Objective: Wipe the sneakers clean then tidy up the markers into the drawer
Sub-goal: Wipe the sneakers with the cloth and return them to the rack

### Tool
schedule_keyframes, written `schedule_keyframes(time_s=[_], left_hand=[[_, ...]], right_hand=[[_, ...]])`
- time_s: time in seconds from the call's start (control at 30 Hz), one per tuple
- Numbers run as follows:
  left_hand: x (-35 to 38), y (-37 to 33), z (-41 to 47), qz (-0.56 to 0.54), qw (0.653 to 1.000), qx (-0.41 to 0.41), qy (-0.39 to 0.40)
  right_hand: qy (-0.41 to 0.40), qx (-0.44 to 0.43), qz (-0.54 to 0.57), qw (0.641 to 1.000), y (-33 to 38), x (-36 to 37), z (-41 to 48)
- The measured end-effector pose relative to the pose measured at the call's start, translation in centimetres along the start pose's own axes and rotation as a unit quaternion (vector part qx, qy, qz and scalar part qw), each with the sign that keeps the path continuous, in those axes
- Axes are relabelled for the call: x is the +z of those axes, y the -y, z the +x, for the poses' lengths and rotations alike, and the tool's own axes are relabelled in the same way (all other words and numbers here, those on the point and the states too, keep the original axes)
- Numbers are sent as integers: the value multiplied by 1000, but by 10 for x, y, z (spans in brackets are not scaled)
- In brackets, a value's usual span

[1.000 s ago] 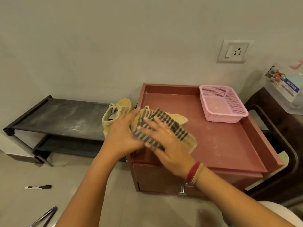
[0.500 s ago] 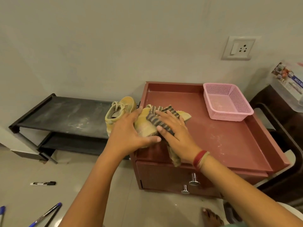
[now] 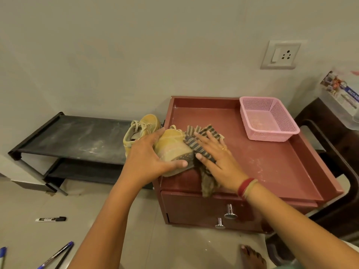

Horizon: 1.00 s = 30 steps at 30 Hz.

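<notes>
Your left hand [image 3: 147, 160] grips sneaker [image 3: 172, 146] on desk [image 3: 272, 164]; right hand [image 3: 215, 154], flat open, presses cloth [image 3: 196, 144] beside it. Wiping step; next, turn sneaker for unwiped sides.

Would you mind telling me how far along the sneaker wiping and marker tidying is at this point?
Nothing looks finished. In hand: the left hand steadies a yellow sneaker on the red cabinet while the right hand presses a striped cloth against it. The second sneaker waits on the black rack. Left: the black marker and pens lie on the floor, and the drawer is shut.
</notes>
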State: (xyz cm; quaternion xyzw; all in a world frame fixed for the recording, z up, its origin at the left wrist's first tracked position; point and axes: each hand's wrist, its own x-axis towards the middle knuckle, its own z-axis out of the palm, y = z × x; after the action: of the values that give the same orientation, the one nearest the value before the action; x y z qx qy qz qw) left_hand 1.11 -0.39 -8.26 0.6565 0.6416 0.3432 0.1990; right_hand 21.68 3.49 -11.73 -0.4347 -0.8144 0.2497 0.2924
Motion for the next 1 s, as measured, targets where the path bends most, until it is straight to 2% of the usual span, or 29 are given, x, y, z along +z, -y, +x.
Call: schedule_keyframes(time_s=[0.07,0.17,0.2,0.3,0.43,0.57,0.67,0.73,0.83,0.93,1.0], left_hand=[[-1,1,1,-9,1000,0,1],[-2,4,1,-20,1000,5,5],[-1,4,1,-18,1000,3,3],[0,3,0,-11,1000,-7,-11],[-1,0,0,-8,1000,13,0],[-1,0,0,-5,1000,5,-1],[-3,2,0,4,1000,18,9],[-3,5,0,5,1000,20,14],[-4,6,0,-6,1000,8,16],[-4,10,4,10,999,3,47],[-3,15,7,19,998,-16,65]], right_hand=[[12,-14,21,1000,7,3,-6],[62,-93,45,993,17,15,-21],[55,-83,35,994,13,13,-18],[-3,16,56,998,7,4,-4],[24,-57,113,992,22,19,-19],[-10,25,37,999,6,5,-3],[19,-20,84,996,15,13,-15],[43,-43,62,996,13,15,-21],[9,22,22,999,-7,3,-11],[-36,94,182,978,-11,-18,-6],[-126,99,257,953,-11,-28,-3]])
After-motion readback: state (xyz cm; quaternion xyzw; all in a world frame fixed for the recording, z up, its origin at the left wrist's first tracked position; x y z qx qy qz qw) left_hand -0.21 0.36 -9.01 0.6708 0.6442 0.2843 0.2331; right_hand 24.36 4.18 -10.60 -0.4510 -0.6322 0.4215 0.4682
